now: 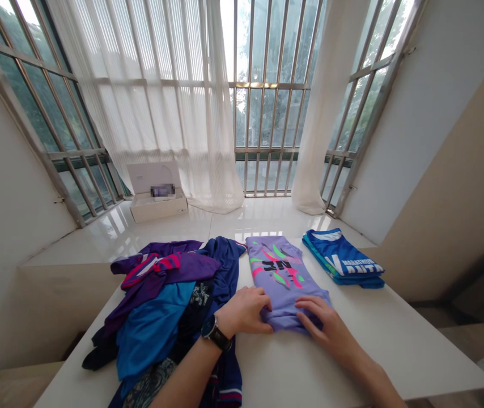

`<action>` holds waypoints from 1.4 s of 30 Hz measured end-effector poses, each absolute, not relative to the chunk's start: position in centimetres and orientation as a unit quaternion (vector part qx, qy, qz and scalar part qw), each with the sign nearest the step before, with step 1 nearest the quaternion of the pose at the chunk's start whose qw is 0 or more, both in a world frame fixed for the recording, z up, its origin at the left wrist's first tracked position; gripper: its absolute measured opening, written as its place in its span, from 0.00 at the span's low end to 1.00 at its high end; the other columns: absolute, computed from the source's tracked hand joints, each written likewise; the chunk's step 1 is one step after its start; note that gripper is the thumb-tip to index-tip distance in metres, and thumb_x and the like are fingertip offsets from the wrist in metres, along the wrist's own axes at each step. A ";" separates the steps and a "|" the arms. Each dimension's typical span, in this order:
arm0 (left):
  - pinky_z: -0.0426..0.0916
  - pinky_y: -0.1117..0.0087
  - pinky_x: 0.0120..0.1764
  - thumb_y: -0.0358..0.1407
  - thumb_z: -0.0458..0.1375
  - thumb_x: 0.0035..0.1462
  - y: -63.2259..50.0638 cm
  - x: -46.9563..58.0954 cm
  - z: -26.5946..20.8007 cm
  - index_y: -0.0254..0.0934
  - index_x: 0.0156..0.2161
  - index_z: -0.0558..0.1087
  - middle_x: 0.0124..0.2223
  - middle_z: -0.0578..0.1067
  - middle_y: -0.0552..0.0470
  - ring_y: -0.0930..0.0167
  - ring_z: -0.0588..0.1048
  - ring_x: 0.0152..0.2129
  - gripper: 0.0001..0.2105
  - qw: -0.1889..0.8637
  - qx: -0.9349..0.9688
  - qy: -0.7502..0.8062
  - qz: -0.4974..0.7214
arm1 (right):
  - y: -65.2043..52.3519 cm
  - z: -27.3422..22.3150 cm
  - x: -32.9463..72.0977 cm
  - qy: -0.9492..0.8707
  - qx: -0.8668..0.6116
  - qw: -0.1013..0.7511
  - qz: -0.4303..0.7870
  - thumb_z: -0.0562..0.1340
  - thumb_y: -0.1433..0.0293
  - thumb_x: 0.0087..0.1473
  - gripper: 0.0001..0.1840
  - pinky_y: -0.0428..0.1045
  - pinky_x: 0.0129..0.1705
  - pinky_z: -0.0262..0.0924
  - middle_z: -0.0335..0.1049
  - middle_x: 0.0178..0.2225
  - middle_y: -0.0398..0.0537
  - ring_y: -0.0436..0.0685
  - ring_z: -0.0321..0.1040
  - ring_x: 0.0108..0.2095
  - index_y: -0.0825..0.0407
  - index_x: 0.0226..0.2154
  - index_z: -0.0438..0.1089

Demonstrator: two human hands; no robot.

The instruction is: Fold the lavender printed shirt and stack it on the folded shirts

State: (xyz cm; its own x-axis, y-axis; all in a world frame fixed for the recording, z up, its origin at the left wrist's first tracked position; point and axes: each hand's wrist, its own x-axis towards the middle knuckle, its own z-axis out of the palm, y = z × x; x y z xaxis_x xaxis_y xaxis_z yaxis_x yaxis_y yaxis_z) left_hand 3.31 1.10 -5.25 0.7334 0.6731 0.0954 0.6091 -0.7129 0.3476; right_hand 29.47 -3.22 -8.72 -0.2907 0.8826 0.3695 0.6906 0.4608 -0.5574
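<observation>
A lavender shirt (pixel 276 283) with pink, green and black print lies folded into a narrow rectangle on the white table. At its near left corner rests my left hand (pixel 246 310), with a dark watch on the wrist. Its fingers are bent onto the cloth and its thumb is apart from them. My right hand (pixel 322 323) touches the shirt's near right part, fingers stretched and thumb apart. Left of the shirt spreads a loose heap of clothes: a purple garment (pixel 186 267), a bright blue one (pixel 152 323) and a navy one (pixel 225 266).
A stack of folded blue shirts (pixel 344 258) sits at the table's right. Behind the white table (pixel 395 345) is a glossy window sill (pixel 216 222) bearing an open white box (pixel 159 209). Sheer curtains (pixel 152 102) hang before the barred window.
</observation>
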 end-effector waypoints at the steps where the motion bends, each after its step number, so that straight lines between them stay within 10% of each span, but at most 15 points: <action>1: 0.66 0.69 0.39 0.46 0.68 0.45 1.1 3.1 -5.1 0.41 0.40 0.76 0.40 0.75 0.52 0.66 0.74 0.36 0.18 0.155 0.917 0.352 0.110 | -3.9 -8.9 29.1 -0.802 -0.489 0.311 0.143 0.59 0.61 0.60 0.12 0.57 0.52 0.66 0.73 0.47 0.53 0.61 0.70 0.49 0.46 0.43 0.74; 10: 0.61 0.77 0.27 0.39 0.62 0.50 1.2 2.2 -4.4 0.38 0.33 0.76 0.27 0.77 0.55 0.73 0.74 0.25 0.08 0.271 0.874 0.385 0.120 | -5.1 -8.8 24.3 -0.861 -0.429 0.267 0.061 0.63 0.74 0.56 0.12 0.54 0.44 0.65 0.72 0.41 0.48 0.58 0.68 0.41 0.46 0.44 0.71; 36: 0.59 0.76 0.27 0.35 0.58 0.52 1.0 2.3 -3.8 0.38 0.31 0.78 0.28 0.79 0.54 0.73 0.74 0.26 0.06 0.245 0.879 0.395 0.109 | -3.9 -9.5 20.8 -0.780 -0.561 0.265 -0.080 0.59 0.72 0.58 0.08 0.52 0.37 0.51 0.69 0.29 0.45 0.58 0.65 0.33 0.48 0.27 0.67; 42: 0.59 0.75 0.27 0.35 0.59 0.50 0.8 2.5 -3.8 0.39 0.30 0.78 0.28 0.79 0.55 0.72 0.74 0.26 0.05 0.222 0.882 0.406 0.084 | -3.9 -9.4 21.0 -0.775 -0.551 0.301 -0.064 0.61 0.76 0.50 0.14 0.54 0.42 0.57 0.71 0.42 0.51 0.62 0.67 0.41 0.49 0.42 0.68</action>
State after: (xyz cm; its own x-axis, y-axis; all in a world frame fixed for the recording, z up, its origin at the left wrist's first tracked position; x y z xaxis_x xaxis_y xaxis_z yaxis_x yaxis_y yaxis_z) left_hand 2.48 0.75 -3.85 0.6556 0.7544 -0.0331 0.6800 -0.5707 0.4604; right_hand 21.03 -3.86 -9.41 -0.2110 0.8164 0.5375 0.8938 0.3838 -0.2321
